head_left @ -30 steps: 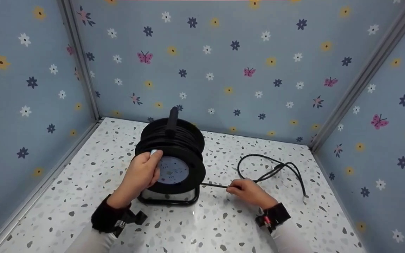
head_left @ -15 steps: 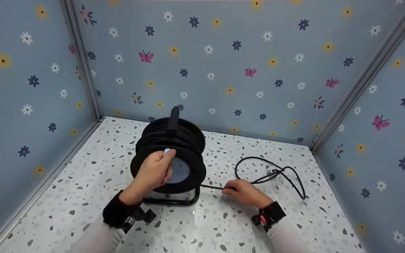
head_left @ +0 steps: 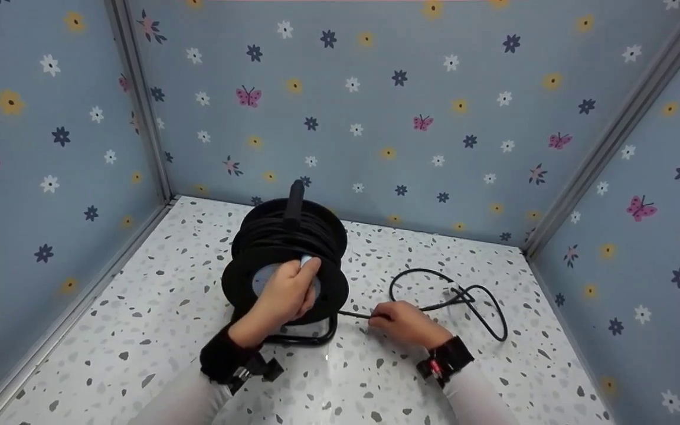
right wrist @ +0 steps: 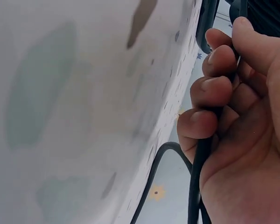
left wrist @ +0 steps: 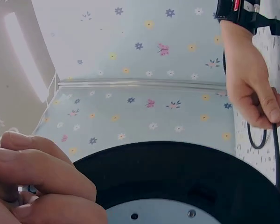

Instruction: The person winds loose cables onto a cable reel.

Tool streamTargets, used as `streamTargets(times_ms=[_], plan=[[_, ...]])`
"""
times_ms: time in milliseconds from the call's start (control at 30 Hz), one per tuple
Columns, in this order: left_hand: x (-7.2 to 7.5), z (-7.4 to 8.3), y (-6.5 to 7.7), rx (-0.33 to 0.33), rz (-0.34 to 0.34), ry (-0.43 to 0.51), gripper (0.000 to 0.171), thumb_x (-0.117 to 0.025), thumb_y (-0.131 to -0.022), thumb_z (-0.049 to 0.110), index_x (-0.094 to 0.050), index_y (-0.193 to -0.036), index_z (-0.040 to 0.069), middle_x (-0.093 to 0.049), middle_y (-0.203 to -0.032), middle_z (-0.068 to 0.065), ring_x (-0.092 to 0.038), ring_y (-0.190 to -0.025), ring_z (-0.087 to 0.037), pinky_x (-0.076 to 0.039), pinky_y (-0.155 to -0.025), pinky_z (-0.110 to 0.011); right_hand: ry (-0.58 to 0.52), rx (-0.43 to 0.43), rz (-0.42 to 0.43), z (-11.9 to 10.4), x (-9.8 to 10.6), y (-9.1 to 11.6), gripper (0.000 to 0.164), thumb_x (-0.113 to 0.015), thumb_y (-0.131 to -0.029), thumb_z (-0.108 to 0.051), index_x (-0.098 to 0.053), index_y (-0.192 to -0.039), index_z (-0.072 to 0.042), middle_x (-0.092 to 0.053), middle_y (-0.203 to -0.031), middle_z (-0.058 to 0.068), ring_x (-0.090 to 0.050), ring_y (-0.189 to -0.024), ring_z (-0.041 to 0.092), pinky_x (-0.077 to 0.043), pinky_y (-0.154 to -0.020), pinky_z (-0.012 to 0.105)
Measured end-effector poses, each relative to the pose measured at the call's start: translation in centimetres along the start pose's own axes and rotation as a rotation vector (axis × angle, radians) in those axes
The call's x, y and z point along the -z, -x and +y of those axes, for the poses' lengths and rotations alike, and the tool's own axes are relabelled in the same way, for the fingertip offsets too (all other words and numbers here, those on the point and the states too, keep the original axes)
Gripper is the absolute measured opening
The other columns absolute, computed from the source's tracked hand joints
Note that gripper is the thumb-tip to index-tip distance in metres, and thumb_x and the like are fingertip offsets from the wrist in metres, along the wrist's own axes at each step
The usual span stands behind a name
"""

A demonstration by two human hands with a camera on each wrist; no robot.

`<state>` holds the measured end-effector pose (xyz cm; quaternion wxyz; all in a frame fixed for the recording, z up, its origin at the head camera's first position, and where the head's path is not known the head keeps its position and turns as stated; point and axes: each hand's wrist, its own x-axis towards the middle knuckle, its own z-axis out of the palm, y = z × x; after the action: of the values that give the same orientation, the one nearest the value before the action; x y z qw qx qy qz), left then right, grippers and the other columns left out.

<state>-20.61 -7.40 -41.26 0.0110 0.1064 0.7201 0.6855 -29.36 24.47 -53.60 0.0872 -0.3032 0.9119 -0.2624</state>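
Note:
A black cable reel stands on its tubular frame, wound with black cable. My left hand curls around a pale blue crank knob on the reel's front disc, at its upper right. That hand covers much of the grey-blue centre plate. To the right of the reel, my right hand holds the black cable, which runs taut into the reel's lower side. In the right wrist view, the fingers wrap the cable against the palm, thumb along it.
Beyond my right hand, the loose end of the cable lies in loops on the speckled white tabletop, with a plug among them. Flowered panels wall in the back and both sides. The reel's carrying handle sticks up behind the disc.
My left hand has carried the knob rightward across the upper disc, turning the reel clockwise. My right hand has shifted slightly left with the cable, and the loose loops have drawn nearer.

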Motion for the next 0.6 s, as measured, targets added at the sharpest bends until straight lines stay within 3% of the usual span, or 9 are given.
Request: streamTargets(times_ms=[300, 600], plan=[[-2.6, -1.3, -0.3, 0.015, 0.010, 0.026, 0.054, -0.053, -0.119, 0.034, -0.050, -0.070, 0.012, -0.045, -0.044, 0.003, -0.036, -0.035, -0.007, -0.029, -0.036, -0.024, 0.031, -0.023, 0.017, 0.0, -0.1, -0.2, 0.013, -0.072, -0.110, -0.036, -0.081, -0.106, -0.028, -0.074, -0.097, -0.019, -0.069, -0.087, 0.005, -0.060, -0.086, 0.038], [-4.2, -3.0, -0.4, 0.028, -0.014, -0.011, 0.051, -0.055, -0.117, 0.044, -0.055, -0.076, 0.014, -0.048, -0.049, 0.005, -0.039, -0.039, -0.007, -0.032, -0.039, -0.023, 0.076, -0.057, 0.066, 0.2, 0.4, 0.0, 0.012, -0.074, -0.109, -0.035, -0.079, -0.099, -0.029, -0.072, -0.091, -0.018, -0.067, -0.082, 0.005, -0.058, -0.083, 0.038]])
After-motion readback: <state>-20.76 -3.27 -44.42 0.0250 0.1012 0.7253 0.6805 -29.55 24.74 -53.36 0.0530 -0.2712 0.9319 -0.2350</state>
